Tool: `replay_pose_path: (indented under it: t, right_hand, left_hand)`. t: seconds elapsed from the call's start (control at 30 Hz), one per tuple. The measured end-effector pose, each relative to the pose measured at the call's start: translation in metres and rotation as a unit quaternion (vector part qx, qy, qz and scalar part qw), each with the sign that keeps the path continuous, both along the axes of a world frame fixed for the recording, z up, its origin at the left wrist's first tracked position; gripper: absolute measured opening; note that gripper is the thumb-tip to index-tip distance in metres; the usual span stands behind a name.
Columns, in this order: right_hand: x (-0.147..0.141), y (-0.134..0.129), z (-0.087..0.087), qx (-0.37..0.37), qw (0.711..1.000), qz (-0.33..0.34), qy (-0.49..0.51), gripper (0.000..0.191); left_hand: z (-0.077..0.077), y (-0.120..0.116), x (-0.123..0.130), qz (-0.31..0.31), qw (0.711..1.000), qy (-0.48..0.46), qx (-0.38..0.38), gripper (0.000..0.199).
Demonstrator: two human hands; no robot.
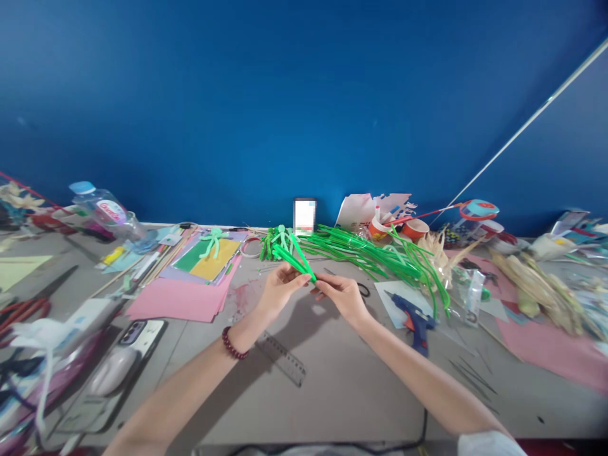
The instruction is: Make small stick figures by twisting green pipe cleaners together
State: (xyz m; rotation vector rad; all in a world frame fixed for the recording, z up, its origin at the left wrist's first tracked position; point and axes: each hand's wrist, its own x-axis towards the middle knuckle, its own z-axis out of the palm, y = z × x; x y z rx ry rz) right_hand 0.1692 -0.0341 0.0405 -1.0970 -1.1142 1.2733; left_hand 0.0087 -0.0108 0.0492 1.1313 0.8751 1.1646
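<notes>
Several bright green pipe cleaners (pixel 295 261), bent into a narrow V shape, are held above the middle of the table. My left hand (pixel 284 285) is closed around them from the left, a beaded bracelet on its wrist. At the lower tip of the V, my right hand (pixel 336 286) pinches the pipe cleaners between thumb and fingers. Behind the hands lie a long pile of loose green pipe cleaners (pixel 370 250) and small green figures (pixel 278 240) bent from the same material. Below my left hand a clear ruler (pixel 281 360) rests on the table.
A blue glue gun (pixel 414 316) lies right of my hands, near dried husks (pixel 541 285). Pink paper (pixel 178 301) and coloured sheets are stacked on the left. Farther left are a plastic bottle (pixel 107 206), scissors (pixel 28 310) and a phone (pixel 142 335). A lit screen (pixel 304 215) stands against the blue wall.
</notes>
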Motion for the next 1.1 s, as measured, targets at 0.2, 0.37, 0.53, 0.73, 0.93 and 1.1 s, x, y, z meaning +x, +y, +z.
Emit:
replay_pose_path:
  t: [0.2, 0.37, 0.53, 0.73, 0.93, 1.1]
  right_hand:
    - [-0.001, -0.003, -0.006, 0.028, 0.998, -0.013, -0.052, 0.026]
    - [-0.001, -0.006, -0.010, 0.063, 0.990, -0.033, -0.118, 0.027]
    - [0.001, -0.008, -0.011, 0.197, 0.945, -0.061, -0.253, 0.028]
    - [0.002, -0.010, -0.013, 0.284, 0.886, -0.079, -0.358, 0.030]
    - [0.002, -0.012, -0.016, 0.360, 0.789, -0.094, -0.489, 0.032]
    - [0.001, -0.012, -0.015, 0.378, 0.750, -0.102, -0.533, 0.034]
  left_hand:
    - [0.001, 0.001, 0.001, 0.024, 0.999, 0.030, 0.012, 0.021]
    - [0.005, -0.002, 0.001, 0.050, 0.995, 0.081, 0.024, 0.019]
    - [0.006, -0.004, 0.002, 0.040, 0.994, 0.098, 0.042, 0.021]
    - [0.003, -0.004, 0.003, 0.022, 0.994, 0.096, 0.053, 0.024]
    - [0.000, -0.003, 0.002, 0.021, 0.992, 0.110, 0.064, 0.031]
    - [-0.002, -0.004, 0.004, 0.010, 0.990, 0.121, 0.071, 0.033]
